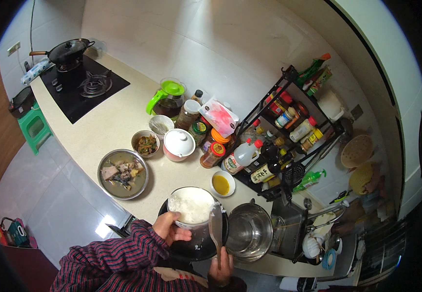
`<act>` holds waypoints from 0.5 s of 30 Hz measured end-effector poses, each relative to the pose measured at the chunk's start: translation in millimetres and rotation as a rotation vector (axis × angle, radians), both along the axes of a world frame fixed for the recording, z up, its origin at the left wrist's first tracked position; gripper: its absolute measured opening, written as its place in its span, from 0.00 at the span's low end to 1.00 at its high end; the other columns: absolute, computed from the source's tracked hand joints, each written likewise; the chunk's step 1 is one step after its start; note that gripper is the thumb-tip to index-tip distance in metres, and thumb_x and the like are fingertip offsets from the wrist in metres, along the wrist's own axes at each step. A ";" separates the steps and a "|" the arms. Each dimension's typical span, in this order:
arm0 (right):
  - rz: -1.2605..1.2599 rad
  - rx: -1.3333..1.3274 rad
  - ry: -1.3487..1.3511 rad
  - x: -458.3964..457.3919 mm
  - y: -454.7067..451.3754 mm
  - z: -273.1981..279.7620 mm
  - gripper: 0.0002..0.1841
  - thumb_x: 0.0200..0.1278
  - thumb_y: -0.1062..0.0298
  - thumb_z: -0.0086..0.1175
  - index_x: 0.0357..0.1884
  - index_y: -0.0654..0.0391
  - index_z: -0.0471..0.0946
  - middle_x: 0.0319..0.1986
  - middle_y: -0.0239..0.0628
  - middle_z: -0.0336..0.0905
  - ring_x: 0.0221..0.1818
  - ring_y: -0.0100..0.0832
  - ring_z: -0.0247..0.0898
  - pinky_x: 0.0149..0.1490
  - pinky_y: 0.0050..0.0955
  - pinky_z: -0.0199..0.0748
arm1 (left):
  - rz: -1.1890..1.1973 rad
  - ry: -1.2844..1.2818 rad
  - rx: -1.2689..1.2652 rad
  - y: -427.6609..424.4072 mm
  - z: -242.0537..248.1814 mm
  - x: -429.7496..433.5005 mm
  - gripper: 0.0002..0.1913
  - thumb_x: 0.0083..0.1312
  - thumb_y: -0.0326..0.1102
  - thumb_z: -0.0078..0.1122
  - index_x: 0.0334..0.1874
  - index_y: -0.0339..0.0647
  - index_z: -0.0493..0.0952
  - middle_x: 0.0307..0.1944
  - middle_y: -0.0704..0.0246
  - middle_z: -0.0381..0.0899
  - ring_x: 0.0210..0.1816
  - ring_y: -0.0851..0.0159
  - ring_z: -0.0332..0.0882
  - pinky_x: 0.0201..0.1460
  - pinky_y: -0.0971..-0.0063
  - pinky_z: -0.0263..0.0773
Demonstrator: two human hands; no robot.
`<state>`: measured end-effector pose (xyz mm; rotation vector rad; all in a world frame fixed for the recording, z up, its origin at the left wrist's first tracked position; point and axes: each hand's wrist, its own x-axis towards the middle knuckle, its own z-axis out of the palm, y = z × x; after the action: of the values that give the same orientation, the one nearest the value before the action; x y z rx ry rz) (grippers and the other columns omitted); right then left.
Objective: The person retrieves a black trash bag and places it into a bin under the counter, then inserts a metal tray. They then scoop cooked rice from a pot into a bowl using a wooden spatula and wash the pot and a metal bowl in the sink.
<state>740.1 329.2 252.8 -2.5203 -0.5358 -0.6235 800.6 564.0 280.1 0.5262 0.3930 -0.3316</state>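
Note:
My left hand (pixel 170 228) grips a white bowl of cooked rice (pixel 190 204) by its near left side, thumb on the rim. Below the bowl is a dark round cooking pot (pixel 196 248) with a few rice grains on its inside. In my right hand (pixel 221 268) is a rice paddle (pixel 216 226), its handle between thumb and fingers. The blade stands up beside the bowl's right rim, with rice stuck near its tip. Just right of the dark pot sits a shiny steel pot (pixel 251 231). A small bowl of yellow liquid (pixel 222 183) lies beyond them.
A steel basin of meat in broth (pixel 123 174) stands to the left, near the counter's edge. Behind it are a bowl of cooked food (pixel 145 143) and a white lidded pot (pixel 179 144). A black rack of bottles (pixel 269 146) and a sink (pixel 287 230) are on the right.

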 end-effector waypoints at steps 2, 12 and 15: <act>0.119 -0.204 -0.209 3.1 -15.1 -12.7 0.18 0.56 0.68 0.49 0.46 0.71 0.71 0.35 0.54 0.71 0.33 0.48 0.68 0.38 0.41 0.68 | 0.069 0.024 0.014 4.4 -2.8 1.3 0.25 0.61 0.41 0.46 0.55 0.29 0.63 0.37 0.53 0.76 0.28 0.59 0.79 0.33 0.64 0.81; 0.258 0.309 0.446 6.7 -33.8 6.3 0.10 0.57 0.71 0.46 0.36 0.68 0.70 0.21 0.43 0.69 0.18 0.36 0.66 0.26 0.32 0.66 | -0.005 -0.123 0.140 16.2 -5.3 0.9 0.23 0.61 0.38 0.48 0.53 0.25 0.65 0.37 0.56 0.76 0.28 0.62 0.78 0.33 0.68 0.80; 0.231 0.255 0.278 11.6 -14.1 27.8 0.10 0.54 0.72 0.48 0.36 0.69 0.71 0.22 0.44 0.71 0.18 0.35 0.67 0.26 0.31 0.67 | -0.137 -0.093 0.149 9.0 -1.2 -3.7 0.23 0.61 0.38 0.49 0.51 0.24 0.67 0.38 0.55 0.77 0.28 0.63 0.78 0.33 0.70 0.80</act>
<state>751.7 315.2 280.6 -2.2147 -0.5920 -0.2330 797.0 573.0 278.8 0.7137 0.2933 -0.4104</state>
